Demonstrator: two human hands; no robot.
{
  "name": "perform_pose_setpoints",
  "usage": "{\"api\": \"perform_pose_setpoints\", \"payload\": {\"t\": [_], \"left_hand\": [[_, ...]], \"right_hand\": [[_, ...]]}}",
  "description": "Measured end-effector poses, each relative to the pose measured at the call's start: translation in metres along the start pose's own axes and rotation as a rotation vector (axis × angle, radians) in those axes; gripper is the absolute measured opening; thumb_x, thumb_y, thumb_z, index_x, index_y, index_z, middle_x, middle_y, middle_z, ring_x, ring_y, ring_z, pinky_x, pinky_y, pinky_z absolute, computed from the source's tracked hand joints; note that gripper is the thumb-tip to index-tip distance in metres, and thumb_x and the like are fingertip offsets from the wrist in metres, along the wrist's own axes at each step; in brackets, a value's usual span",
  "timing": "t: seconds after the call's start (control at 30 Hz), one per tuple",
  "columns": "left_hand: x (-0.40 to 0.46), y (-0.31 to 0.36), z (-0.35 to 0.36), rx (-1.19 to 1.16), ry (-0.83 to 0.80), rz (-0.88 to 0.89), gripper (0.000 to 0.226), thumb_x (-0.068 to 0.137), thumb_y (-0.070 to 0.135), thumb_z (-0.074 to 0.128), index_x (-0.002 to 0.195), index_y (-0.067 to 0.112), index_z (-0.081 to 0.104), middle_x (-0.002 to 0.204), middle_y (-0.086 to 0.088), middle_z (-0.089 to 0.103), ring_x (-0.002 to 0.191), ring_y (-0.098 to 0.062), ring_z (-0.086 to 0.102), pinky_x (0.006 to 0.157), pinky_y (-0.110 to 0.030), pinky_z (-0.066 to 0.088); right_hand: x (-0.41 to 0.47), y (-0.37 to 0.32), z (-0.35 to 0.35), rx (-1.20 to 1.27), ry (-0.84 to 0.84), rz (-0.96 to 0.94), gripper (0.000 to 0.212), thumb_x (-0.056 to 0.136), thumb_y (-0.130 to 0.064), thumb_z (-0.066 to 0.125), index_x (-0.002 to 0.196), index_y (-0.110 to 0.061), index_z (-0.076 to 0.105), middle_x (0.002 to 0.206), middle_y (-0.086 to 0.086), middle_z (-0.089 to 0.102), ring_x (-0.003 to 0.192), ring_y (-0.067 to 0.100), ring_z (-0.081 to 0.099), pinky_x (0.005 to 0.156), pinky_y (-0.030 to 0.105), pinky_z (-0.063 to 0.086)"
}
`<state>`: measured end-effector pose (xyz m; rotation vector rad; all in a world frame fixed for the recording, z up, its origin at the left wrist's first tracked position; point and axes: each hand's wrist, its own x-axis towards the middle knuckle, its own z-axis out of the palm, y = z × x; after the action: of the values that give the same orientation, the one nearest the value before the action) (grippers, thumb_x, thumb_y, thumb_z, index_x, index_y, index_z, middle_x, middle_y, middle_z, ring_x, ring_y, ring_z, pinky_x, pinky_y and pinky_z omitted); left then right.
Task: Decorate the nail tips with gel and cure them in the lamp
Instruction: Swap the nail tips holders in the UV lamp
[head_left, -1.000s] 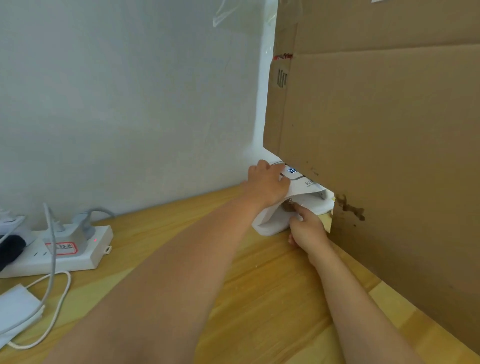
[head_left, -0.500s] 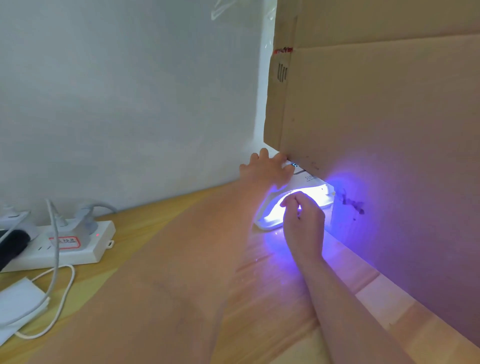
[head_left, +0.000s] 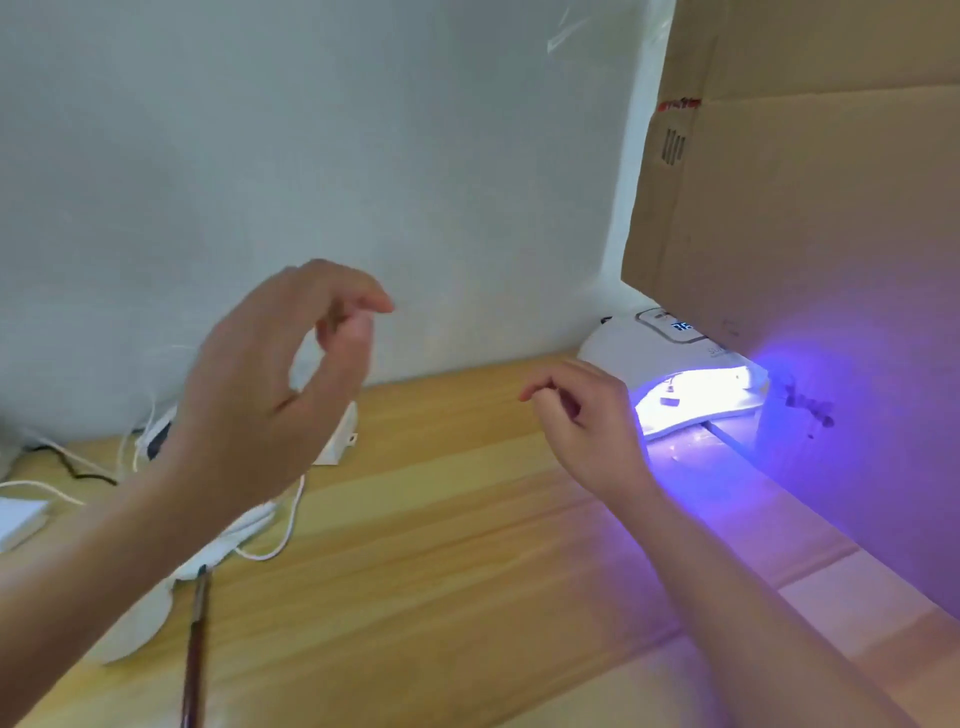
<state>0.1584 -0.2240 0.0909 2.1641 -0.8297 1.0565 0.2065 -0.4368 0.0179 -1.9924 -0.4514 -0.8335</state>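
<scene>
**Head view: lamp running, both hands free of it**

Head view is showing the white curing lamp (head_left: 670, 364) sitting on the wooden table (head_left: 441, 545), tucked at the foot of a tall cardboard box (head_left: 805, 208). Its mouth is glowing violet-white and its top display is showing digits, so a cure cycle is judged to be running. At least one small nail tip (head_left: 670, 400) is lying inside the lit opening, on the lamp floor; what it is mounted on cannot be told.

Right hand (head_left: 587, 421) is hovering just beside the lamp mouth, fingers loosely curled and holding nothing visible. Left hand (head_left: 270, 384) is raised well apart from the lamp, thumb and forefinger curved toward each other with a gap between, gripping nothing; motion blur is softening it.

A slim brush (head_left: 195, 649) is lying on the table at lower left, untouched, near a white pad or cloth and white cables (head_left: 270, 551). It is judged to be parked within reach of further gel work. A power strip is partly hidden behind the left hand.
</scene>
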Motion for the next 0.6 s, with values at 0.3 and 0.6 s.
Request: {"api": "perform_pose_setpoints", "payload": {"t": [0.3, 0.6], "left_hand": [[-0.144, -0.043, -0.052, 0.064, -0.038, -0.263, 0.036, 0.082, 0.019, 0.034, 0.058, -0.001, 0.052, 0.064, 0.000, 0.046, 0.049, -0.012, 0.038, 0.044, -0.023, 0.030], [-0.157, -0.051, -0.054, 0.041, 0.014, -0.081, 0.022, 0.086, 0.010, 0.036, 0.065, 0.011, 0.044, 0.049, -0.005, 0.039, 0.050, -0.013, 0.031, 0.044, -0.028, 0.027]], "right_hand": [[-0.047, -0.072, 0.060, -0.169, -0.626, -0.176, 0.016, 0.086, -0.024, 0.049, 0.091, -0.026, 0.064, 0.061, -0.024, 0.042, 0.060, -0.012, 0.044, 0.056, 0.010, 0.030], [-0.066, -0.109, 0.092, -0.250, -0.885, -0.607, 0.023, 0.081, -0.013, 0.059, 0.103, -0.015, 0.067, 0.079, 0.001, 0.065, 0.064, 0.024, 0.060, 0.047, 0.026, 0.037]]}}
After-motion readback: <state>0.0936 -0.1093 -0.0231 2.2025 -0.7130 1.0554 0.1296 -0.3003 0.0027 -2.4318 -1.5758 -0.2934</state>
